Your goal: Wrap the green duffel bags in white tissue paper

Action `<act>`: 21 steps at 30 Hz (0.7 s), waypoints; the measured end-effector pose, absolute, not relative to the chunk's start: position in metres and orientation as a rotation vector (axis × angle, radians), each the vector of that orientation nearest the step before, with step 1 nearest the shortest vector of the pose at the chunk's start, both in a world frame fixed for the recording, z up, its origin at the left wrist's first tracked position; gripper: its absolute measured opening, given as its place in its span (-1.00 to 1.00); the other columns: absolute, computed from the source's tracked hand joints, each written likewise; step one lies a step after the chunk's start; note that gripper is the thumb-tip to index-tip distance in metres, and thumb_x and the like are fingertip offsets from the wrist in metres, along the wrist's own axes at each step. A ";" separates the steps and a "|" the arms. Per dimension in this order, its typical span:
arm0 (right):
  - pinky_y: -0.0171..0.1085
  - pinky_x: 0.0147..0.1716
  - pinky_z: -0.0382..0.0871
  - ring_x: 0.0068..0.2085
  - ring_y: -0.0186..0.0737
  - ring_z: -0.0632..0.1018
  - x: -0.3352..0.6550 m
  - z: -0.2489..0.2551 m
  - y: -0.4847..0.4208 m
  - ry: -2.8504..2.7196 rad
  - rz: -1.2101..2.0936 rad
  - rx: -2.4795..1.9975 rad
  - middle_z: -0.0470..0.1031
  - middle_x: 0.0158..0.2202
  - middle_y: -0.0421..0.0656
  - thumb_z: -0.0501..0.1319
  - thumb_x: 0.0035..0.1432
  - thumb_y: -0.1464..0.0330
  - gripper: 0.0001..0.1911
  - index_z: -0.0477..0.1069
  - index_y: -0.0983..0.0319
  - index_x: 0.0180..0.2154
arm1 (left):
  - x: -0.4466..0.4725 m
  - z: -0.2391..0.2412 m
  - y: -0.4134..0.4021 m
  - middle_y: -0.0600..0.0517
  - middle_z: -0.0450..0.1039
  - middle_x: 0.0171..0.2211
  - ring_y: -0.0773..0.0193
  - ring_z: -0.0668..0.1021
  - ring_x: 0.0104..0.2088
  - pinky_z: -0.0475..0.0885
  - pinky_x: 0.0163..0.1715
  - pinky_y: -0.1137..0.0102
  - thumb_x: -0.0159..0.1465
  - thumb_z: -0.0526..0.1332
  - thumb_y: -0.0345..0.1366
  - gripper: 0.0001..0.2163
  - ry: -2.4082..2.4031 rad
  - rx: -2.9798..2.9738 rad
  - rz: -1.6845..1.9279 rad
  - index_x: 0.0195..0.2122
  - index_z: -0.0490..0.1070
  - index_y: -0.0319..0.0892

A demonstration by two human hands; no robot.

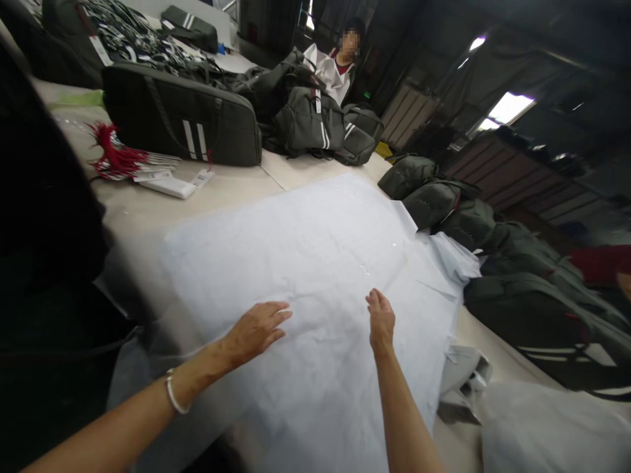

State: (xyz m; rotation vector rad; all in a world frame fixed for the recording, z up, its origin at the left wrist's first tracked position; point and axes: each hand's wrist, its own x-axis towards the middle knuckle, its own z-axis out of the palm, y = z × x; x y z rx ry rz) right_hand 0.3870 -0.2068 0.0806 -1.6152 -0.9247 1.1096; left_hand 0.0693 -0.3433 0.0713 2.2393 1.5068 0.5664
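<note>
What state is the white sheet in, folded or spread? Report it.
Spread: the white sheet lies open across the table, lightly creased, with the left hand flat on it.

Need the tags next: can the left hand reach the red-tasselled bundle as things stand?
Probably yes, stretching: the left hand lies flat on the white paper, and only bare table separates it from the red-tasselled bundle.

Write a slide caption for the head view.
Left hand and right hand on a white sheet spread over the table, dark bags beyond.
</note>
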 end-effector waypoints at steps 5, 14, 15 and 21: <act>0.09 0.35 -0.36 0.43 0.00 -0.19 0.350 0.029 -0.168 -2.050 0.351 -1.909 -0.14 0.43 0.03 -0.04 0.30 0.01 -0.21 -0.01 0.37 0.36 | 0.052 0.036 -0.301 -0.08 0.04 0.39 -0.02 0.11 0.37 -0.30 0.34 -0.01 0.27 0.17 0.17 -0.25 1.692 2.556 0.492 0.39 -0.01 0.01; 0.02 0.36 -0.41 0.43 -0.07 -0.18 0.366 0.002 -0.109 -2.410 0.090 -1.975 -0.19 0.44 -0.07 -0.21 0.37 -0.02 -0.24 -0.12 0.33 0.39 | 0.083 0.008 -0.250 -0.09 0.00 0.39 -0.04 0.09 0.38 -0.31 0.33 -0.05 0.27 0.14 0.18 -0.25 1.726 2.515 0.269 0.40 -0.04 0.03; 0.02 0.36 -0.41 0.43 -0.07 -0.18 0.368 0.004 -0.096 -2.427 0.090 -1.961 -0.18 0.44 -0.06 -0.22 0.37 -0.01 -0.24 -0.11 0.33 0.39 | 0.088 0.010 -0.240 -0.11 0.00 0.39 -0.06 0.09 0.38 -0.29 0.33 -0.07 0.27 0.16 0.17 -0.25 1.740 2.505 0.251 0.39 -0.02 0.01; 0.07 0.35 -0.41 0.43 -0.05 -0.16 0.383 0.013 -0.026 -2.449 0.117 -1.920 -0.17 0.44 -0.05 -0.19 0.37 0.01 -0.25 -0.09 0.34 0.38 | 0.116 0.027 -0.184 -0.21 -0.04 0.39 -0.12 0.05 0.39 -0.16 0.31 -0.17 0.27 0.14 0.20 -0.23 1.742 2.418 0.157 0.38 0.04 -0.12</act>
